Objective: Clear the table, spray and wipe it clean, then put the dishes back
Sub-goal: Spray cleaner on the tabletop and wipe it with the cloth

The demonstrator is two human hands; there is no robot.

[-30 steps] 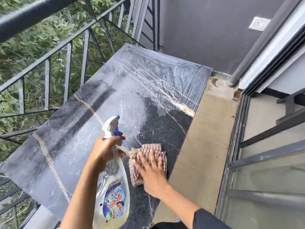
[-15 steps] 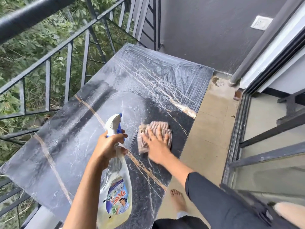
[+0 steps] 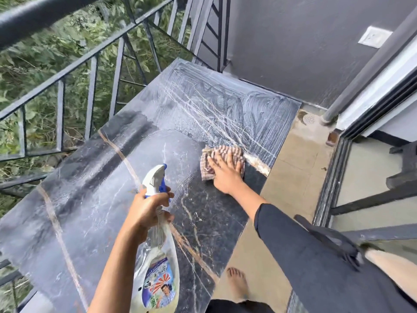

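Observation:
A long dark marble table (image 3: 108, 199) runs beside the railing, its far half smeared with whitish spray streaks. My left hand (image 3: 144, 213) grips the neck of a clear spray bottle (image 3: 158, 274) with a white and blue trigger, held above the near part of the table. My right hand (image 3: 225, 175) presses flat on a striped brown and white cloth (image 3: 222, 154) near the table's right edge, at the border of the streaked area. No dishes are in view.
A black metal railing (image 3: 90, 71) lines the table's left side with greenery beyond. A tiled floor strip (image 3: 291, 177) runs along the right, with my bare foot (image 3: 237, 283) on it, a floor drain (image 3: 308, 119) at the far corner, and a sliding-door track (image 3: 331, 190).
My right hand has pushed the cloth away from me along the table's right side, toward the streaked far half. The left hand with the bottle stayed nearly in place.

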